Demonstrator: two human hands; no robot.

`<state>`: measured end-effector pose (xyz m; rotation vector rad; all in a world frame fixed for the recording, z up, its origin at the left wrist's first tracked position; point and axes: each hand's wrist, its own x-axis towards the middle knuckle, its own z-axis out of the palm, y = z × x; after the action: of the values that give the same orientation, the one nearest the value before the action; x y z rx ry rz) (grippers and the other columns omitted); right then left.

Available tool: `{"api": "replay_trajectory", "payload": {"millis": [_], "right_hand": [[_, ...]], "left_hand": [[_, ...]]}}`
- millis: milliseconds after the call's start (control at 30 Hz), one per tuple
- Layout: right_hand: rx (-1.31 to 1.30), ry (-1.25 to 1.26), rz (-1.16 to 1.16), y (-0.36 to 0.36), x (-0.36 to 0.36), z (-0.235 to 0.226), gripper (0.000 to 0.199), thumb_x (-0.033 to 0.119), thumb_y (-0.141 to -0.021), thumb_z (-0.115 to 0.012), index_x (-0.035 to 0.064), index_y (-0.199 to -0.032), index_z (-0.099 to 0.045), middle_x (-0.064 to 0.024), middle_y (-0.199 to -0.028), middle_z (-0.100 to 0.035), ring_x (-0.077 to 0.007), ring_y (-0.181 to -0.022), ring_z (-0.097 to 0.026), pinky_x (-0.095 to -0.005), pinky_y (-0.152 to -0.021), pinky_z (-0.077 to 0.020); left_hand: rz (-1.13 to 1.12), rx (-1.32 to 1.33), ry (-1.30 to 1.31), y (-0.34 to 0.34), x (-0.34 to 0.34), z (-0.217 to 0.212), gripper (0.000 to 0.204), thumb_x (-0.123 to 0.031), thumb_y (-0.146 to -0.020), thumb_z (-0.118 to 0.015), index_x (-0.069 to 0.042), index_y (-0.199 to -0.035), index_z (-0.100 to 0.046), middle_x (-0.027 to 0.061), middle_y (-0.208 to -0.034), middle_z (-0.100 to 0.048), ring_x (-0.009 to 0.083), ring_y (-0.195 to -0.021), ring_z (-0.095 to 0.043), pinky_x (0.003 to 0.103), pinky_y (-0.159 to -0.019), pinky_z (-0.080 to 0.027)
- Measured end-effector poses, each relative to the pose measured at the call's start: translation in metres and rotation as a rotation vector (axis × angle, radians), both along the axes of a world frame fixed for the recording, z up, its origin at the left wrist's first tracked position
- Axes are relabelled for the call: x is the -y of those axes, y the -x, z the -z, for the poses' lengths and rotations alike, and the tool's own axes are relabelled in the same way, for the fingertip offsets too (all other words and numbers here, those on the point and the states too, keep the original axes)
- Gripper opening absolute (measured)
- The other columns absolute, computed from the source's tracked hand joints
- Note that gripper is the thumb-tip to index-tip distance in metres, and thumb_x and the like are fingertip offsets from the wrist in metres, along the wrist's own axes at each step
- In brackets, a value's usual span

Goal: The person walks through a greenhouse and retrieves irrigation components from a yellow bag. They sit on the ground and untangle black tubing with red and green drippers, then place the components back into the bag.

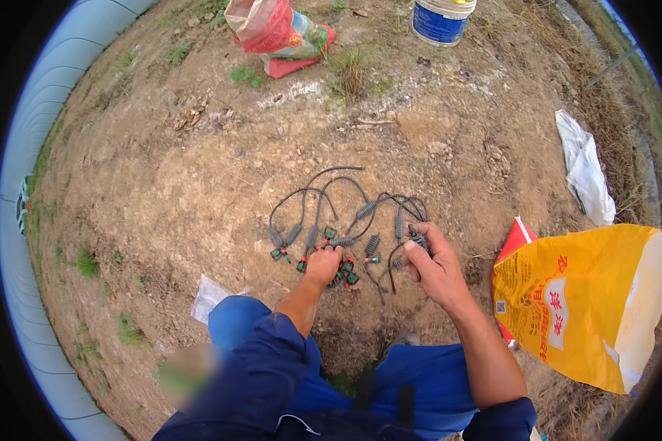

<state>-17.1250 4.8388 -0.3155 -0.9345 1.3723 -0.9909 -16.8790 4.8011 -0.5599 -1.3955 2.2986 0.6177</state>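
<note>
Sorting a bundle of thin black tubes (346,202) on the bare ground (198,191), that is the step I judge to be in hand here. The tubes lie in loops just in front of my knees, each one ending in a ribbed grey sleeve and a small green and red emitter (278,253).

My left hand (322,266) is closed into a loose fist and presses down on the cluster of emitters near the middle of the bundle; I think it pinches one or two of them, but the fingers are curled under and I cannot tell exactly which. My right hand (434,268) is lifted a little off the ground, and its thumb and fingers are pressed together around one ribbed sleeve (417,239), with its tube hanging down from it.

The next move, in my judgement, calls for separating the piece in the right hand from the others without pulling the whole tangle, because the tubes cross each other in several places. The left hand should keep the rest down.

A yellow sack (581,309) lies to my right, near but not touching the tubes. A white bag (585,169) lies beyond it, a red bag (272,33) and a blue bucket (440,20) are well apart at the far side.
</note>
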Motion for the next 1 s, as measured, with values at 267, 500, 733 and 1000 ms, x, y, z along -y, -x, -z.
{"api": "replay_trajectory", "payload": {"millis": [267, 500, 733, 1000], "right_hand": [[0.083, -0.043, -0.011, 0.005, 0.007, -0.004, 0.029, 0.033, -0.104, -0.050, 0.0057, -0.112, -0.059, 0.0000, -0.070, -0.055, -0.0056, -0.052, -0.046, -0.0211, -0.046, -0.0352], [0.092, -0.032, -0.060, -0.001, 0.019, -0.014, 0.032, 0.031, -0.102, -0.051, 0.0011, -0.109, -0.061, -0.0006, -0.069, -0.058, -0.0066, -0.060, -0.048, -0.0256, -0.054, -0.0398], [0.027, -0.014, -0.091, 0.000, 0.007, -0.013, 0.034, 0.031, -0.101, -0.052, 0.0003, -0.109, -0.062, -0.0003, -0.071, -0.058, -0.0073, -0.064, -0.050, -0.0264, -0.058, -0.0411], [0.018, -0.017, -0.072, 0.004, 0.003, -0.016, 0.032, 0.031, -0.101, -0.053, 0.0006, -0.106, -0.063, 0.0007, -0.070, -0.057, -0.0064, -0.065, -0.050, -0.0258, -0.058, -0.0410]], "left_hand": [[-0.124, -0.155, 0.221, -0.009, -0.002, 0.000, 0.019, -0.016, -0.086, -0.066, -0.004, -0.099, -0.059, 0.0166, -0.103, -0.060, 0.0345, -0.101, -0.062, 0.045, -0.078, -0.056], [-0.107, -0.205, 0.135, -0.025, 0.002, -0.022, 0.031, -0.020, -0.085, -0.071, -0.006, -0.109, -0.057, 0.0162, -0.108, -0.061, 0.0368, -0.105, -0.062, 0.048, -0.083, -0.054], [0.067, -0.080, 0.033, -0.015, -0.001, -0.012, 0.039, -0.027, -0.082, -0.076, -0.007, -0.109, -0.054, 0.0168, -0.104, -0.061, 0.0358, -0.100, -0.063, 0.045, -0.080, -0.055], [0.051, -0.101, 0.163, -0.019, -0.013, 0.004, 0.014, -0.008, -0.091, -0.057, -0.005, -0.104, -0.054, 0.0137, -0.102, -0.060, 0.0329, -0.099, -0.062, 0.041, -0.079, -0.056]]}}
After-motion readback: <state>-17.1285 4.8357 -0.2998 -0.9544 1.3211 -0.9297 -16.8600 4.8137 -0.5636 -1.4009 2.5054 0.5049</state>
